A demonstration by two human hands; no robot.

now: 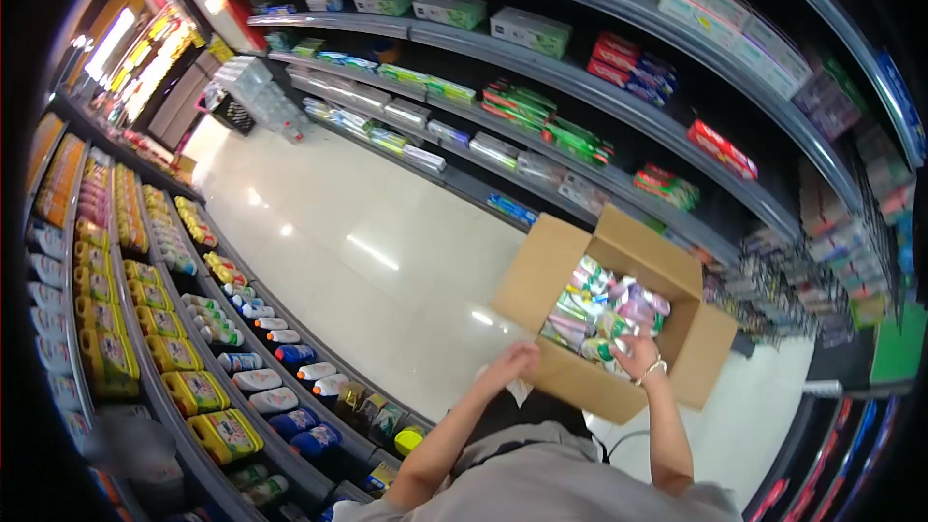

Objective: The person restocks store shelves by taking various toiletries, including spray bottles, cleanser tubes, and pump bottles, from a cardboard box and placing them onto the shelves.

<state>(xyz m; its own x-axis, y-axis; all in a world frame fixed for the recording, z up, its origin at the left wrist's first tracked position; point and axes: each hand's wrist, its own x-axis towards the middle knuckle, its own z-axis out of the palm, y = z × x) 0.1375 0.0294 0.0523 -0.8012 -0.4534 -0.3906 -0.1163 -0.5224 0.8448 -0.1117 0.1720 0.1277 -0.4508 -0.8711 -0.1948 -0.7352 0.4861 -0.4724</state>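
An open cardboard box (684, 367) stands on the floor, its flaps spread outward. Inside lie several small packaged items (590, 304) in green, white, pink and purple. My right hand (638, 356), with a bracelet at the wrist, reaches into the near right part of the box, at the packages; its fingers are bent, and what they hold, if anything, is too small to make out. Just outside the box's near left flap is my left hand (512, 364), raised over my lap, its fingers blurred and partly curled.
Shelves (541, 58) with boxed and packaged goods run along the far side. On the left, curved shelves (184, 348) hold yellow, white and blue bottles. A shiny floor (338, 222) lies between. Stacked clear packs (253, 87) and a dark basket (230, 114) stand farther back.
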